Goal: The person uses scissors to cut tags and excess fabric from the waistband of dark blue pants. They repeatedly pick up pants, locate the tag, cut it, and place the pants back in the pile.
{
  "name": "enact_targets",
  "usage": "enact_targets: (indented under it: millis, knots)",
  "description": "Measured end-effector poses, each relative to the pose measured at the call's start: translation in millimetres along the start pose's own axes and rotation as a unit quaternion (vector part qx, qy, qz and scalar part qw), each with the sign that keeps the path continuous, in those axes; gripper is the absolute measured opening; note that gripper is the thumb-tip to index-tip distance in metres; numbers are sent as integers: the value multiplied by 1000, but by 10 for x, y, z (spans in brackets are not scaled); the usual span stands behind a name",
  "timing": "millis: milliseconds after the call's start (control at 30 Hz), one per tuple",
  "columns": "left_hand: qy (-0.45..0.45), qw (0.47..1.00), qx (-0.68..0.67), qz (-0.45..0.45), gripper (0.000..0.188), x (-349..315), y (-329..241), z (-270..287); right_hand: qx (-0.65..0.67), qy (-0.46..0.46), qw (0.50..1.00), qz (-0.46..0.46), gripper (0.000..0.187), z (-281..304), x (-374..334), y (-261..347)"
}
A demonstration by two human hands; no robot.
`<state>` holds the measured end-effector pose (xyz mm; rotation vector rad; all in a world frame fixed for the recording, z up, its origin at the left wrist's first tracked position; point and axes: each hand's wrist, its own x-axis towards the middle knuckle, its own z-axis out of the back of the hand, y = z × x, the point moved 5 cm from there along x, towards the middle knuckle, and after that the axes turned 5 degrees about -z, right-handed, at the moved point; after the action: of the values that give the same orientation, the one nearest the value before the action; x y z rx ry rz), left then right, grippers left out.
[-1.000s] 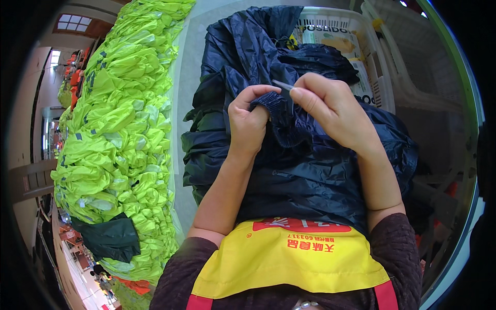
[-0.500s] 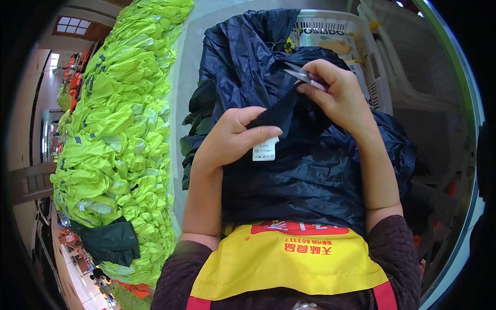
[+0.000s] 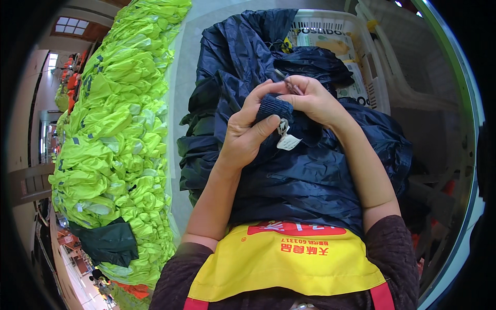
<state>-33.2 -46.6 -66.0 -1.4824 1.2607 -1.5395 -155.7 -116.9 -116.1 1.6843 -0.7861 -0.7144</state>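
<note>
A navy jacket-like garment (image 3: 299, 188) of thin, shiny fabric is spread over my lap and the work surface. My left hand (image 3: 243, 135) is closed on its dark ribbed edge (image 3: 274, 107), thumb on top. Below that thumb hangs a white label (image 3: 288, 142), tilted and partly folded. My right hand (image 3: 323, 106) meets the left fingertips at the ribbed edge. Small metal snips (image 3: 295, 88) stick out of its closed grip, partly hidden by fingers and slightly blurred. Whether the right fingertips also pinch fabric is hard to see.
A long heap of bright yellow-green garments (image 3: 116, 134) runs along the left, with a dark green cloth (image 3: 106, 242) on it. More navy fabric (image 3: 243, 46) is piled ahead. A white plastic basket (image 3: 380, 85) holding printed packages (image 3: 330, 44) stands at the far right.
My hands have come together at the ribbed edge. The edge is now bunched in my left hand, and the label has swung right and tilted. The snips have dropped slightly left and lower.
</note>
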Motion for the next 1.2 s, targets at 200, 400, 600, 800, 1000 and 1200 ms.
enact_targets:
  millis: [200, 400, 600, 800, 1000, 1200]
  knots:
    - [41, 995, 88, 7, 13, -23, 50, -20, 118, -34, 989, 79, 33, 165, -174, 363]
    - [43, 992, 122, -11, 16, -38, 52, -62, -168, -4, 979, 115, 20, -179, -315, 543]
    - [-25, 995, 87, 49, 15, -90, 104, -16, -47, -75, 983, 163, 14, -162, -329, 540]
    - [-35, 993, 73, 91, 9, -92, 111, 15, -41, -126, 977, 168, 17, 24, -355, 683]
    - [-47, 994, 9, 97, 10, -93, 103, 19, -320, -54, 939, 111, 36, 117, -400, 755]
    - [17, 995, 89, 33, 13, -70, 52, 0, -383, 24, 907, 174, 44, -41, -387, 680]
